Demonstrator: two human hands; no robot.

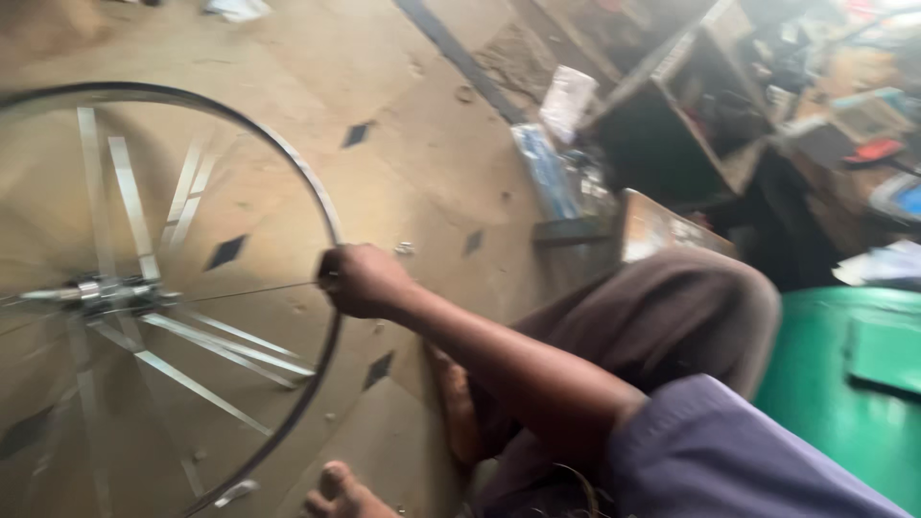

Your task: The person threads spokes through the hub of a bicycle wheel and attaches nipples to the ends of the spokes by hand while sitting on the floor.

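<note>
A bicycle wheel [321, 206] with a thin dark rim, silver spokes and a metal hub [106, 293] fills the left half of the view, blurred by motion. My right hand [363, 280] is closed in a fist on the rim's right edge, where a spoke meets it. My arm reaches in from the lower right, in a purple sleeve [720, 451]. My left hand is out of view. I cannot tell whether a small tool is inside the fist.
My bent knee in brown trousers [672, 307] and bare feet [341, 494] are by the wheel on a tan tiled floor. A green container [825, 384] stands at the right. Cluttered dark shelves [691, 125], plastic packets [556, 163] and a wooden box [662, 225] sit behind.
</note>
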